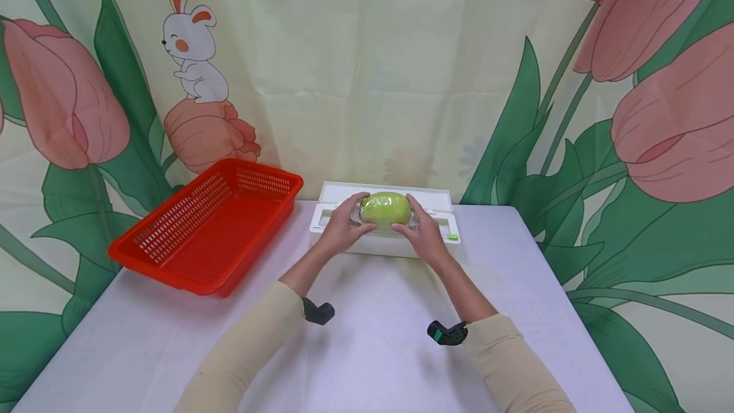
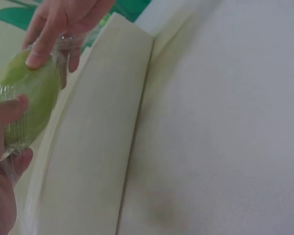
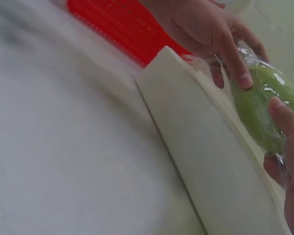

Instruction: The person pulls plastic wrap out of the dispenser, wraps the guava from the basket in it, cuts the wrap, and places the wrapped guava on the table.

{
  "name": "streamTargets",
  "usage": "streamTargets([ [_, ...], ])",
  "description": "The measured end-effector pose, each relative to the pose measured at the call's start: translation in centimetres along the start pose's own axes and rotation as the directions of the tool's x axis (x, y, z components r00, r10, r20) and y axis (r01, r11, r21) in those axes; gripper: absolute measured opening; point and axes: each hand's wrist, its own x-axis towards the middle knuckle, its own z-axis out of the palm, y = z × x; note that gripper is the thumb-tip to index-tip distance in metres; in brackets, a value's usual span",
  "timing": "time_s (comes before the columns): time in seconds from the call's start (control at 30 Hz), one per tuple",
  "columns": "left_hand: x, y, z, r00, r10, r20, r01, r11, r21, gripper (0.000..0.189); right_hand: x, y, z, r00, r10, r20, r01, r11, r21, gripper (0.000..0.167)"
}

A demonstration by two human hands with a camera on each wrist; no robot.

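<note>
An oval, smooth green fruit (image 1: 386, 208) is wrapped in shiny clear cling film, with loose film bunched at both ends. My left hand (image 1: 345, 225) grips its left end, fingers behind and thumb on the near side. The right hand (image 1: 424, 229) holds the opposite end in the same way. In the left wrist view both thumbs press on the wrapped fruit (image 2: 32, 93). Just behind and below the hands stands a white cling film dispenser box (image 1: 384, 247) with its lid (image 1: 395, 194) raised at the back. The fruit hides the middle of the box.
A red plastic basket (image 1: 252, 253) with slotted sides stands at the left of the white-covered table (image 1: 367, 349). A small green piece (image 1: 452, 237) sits at the right end of the dispenser. A printed curtain (image 1: 401, 81) hangs right behind the table.
</note>
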Motion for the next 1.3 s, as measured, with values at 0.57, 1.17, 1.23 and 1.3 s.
streamTargets([
  [0.57, 0.0, 0.9, -0.8, 1.0, -0.015, 0.007, 0.015, 0.999, -0.044, 0.074, 0.1, -1.1, -0.7, 1.0, 0.012, 0.014, -0.012, 1.0, 0.0, 0.082],
  [1.17, 0.1, 1.9, -1.6, 1.0, -0.003, 0.009, 0.004, 0.999, -0.048, 0.076, 0.0, -2.1, -1.6, 1.0, -0.005, -0.002, 0.005, 1.0, 0.014, 0.083],
  [1.23, 0.1, 2.0, -1.7, 1.0, -0.004, 0.011, 0.005, 0.999, -0.048, 0.075, -0.1, -2.2, -1.7, 1.0, -0.007, -0.003, 0.007, 1.0, 0.02, 0.083],
  [1.3, 0.2, 2.2, -1.8, 1.0, -0.004, 0.014, 0.004, 0.999, -0.049, 0.075, -0.1, -2.3, -1.8, 1.0, -0.006, -0.003, 0.006, 1.0, 0.025, 0.082],
])
